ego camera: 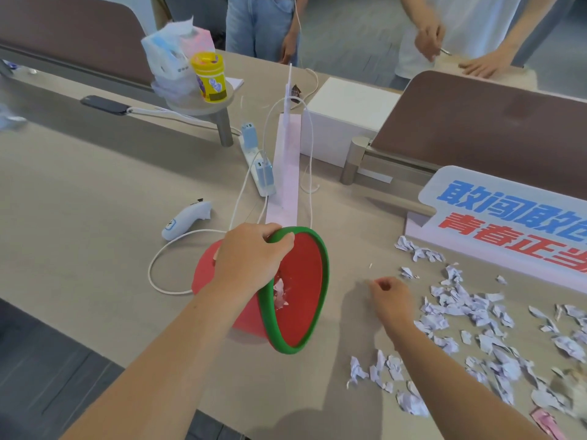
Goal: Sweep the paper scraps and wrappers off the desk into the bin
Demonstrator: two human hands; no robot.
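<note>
A red bin (301, 281) with a green rim lies tilted on its side on the beige desk (95, 201), mouth facing right. My left hand (251, 258) grips its upper rim. A few paper bits (280, 292) lie inside. Several crumpled pale paper scraps (470, 315) are strewn over the desk to the right of the bin. My right hand (389, 300) hovers between bin and scraps, fingers curled loosely; nothing is visibly held in it. A pink wrapper (546, 422) lies at the lower right.
Behind the bin: a white cable (178, 249), a white controller (185, 222), a power strip (259, 166), a pink paper strip (287, 173) and a white box (343, 122). A printed sign (508, 217) stands at right. Two people stand across the desk.
</note>
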